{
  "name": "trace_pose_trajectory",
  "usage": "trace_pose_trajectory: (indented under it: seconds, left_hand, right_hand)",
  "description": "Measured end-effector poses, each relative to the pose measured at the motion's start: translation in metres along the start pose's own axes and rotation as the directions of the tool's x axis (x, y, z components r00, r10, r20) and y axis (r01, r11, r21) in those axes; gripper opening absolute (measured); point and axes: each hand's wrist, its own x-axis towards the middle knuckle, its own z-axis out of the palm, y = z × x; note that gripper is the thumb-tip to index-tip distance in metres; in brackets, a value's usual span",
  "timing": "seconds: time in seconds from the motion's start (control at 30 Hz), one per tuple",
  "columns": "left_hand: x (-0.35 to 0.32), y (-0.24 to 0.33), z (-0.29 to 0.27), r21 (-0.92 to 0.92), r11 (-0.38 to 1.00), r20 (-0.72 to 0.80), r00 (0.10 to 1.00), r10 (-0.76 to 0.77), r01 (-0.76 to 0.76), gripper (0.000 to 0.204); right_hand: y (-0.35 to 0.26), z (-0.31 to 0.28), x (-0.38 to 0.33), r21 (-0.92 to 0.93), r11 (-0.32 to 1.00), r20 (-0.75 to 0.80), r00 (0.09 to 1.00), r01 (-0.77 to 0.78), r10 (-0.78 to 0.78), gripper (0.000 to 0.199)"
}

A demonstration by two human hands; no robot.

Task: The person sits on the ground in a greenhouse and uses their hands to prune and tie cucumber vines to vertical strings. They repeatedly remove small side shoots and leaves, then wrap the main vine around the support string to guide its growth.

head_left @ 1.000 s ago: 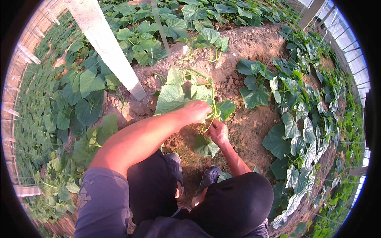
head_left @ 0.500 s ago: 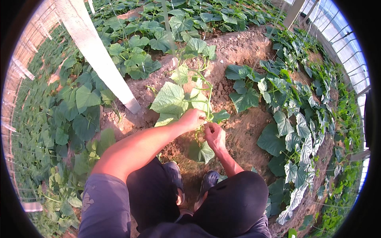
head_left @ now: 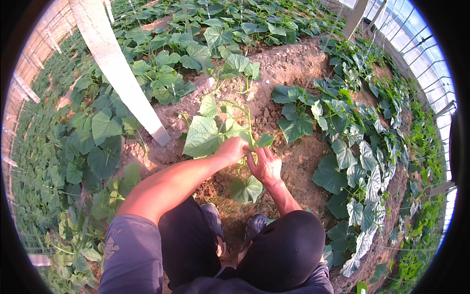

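A pale green cucumber vine (head_left: 249,118) rises from the soil in front of my knees, its top curving back to the left. My left hand (head_left: 234,149) is closed around its stem, with a broad sunlit leaf (head_left: 200,137) just beyond the knuckles. Pressed close beside it, my right hand (head_left: 267,166) pinches the same vine near a small leaf (head_left: 265,140), its fingers pointing up. The fingertips of both hands overlap the stem, so the exact grip point is hidden. Another leaf (head_left: 246,189) hangs under my hands, above my shoes.
A pale post (head_left: 115,63) slants down to the soil at left. Dense leafy rows grow on the left (head_left: 105,125) and right (head_left: 342,157). Bare clumpy soil (head_left: 303,166) lies between. My knees (head_left: 286,247) and shoes (head_left: 254,228) are close below my hands.
My right hand's fingers have straightened and shifted up along the vine, from a tighter curl. The vine's middle has moved slightly left, and the lower leaf now faces up more fully.
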Motion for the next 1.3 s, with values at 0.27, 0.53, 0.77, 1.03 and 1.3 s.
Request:
trace_pose_trajectory:
  seconds: [0.27,0.53,0.77,1.03,1.3]
  left_hand:
    - [0.009,-0.013,0.014,-0.095,0.995,0.07,0.997,0.01,-0.003,0.013]
    - [0.004,0.008,-0.014,0.117,0.968,0.038,0.973,-0.229,0.224,0.021]
    - [0.008,0.007,-0.009,0.043,0.986,0.068,0.984,-0.166,0.163,0.015]
    - [0.003,0.006,-0.012,0.046,0.99,0.071,0.988,-0.138,0.134,0.015]
    - [0.006,-0.004,-0.009,0.024,0.989,0.102,0.984,-0.149,0.148,0.018]
  right_hand:
    - [0.014,0.015,-0.011,0.066,0.977,-0.043,0.978,-0.203,0.206,0.008]
    - [0.043,-0.025,0.018,0.261,0.545,0.324,0.604,-0.797,0.728,0.028]
    - [0.008,0.004,0.007,0.09,0.964,0.204,0.952,-0.25,0.228,0.023]
    - [0.028,0.025,0.001,0.294,0.85,0.137,0.9,-0.437,0.415,0.019]
    - [0.021,-0.011,0.017,0.317,0.852,0.365,0.882,-0.417,0.296,0.025]
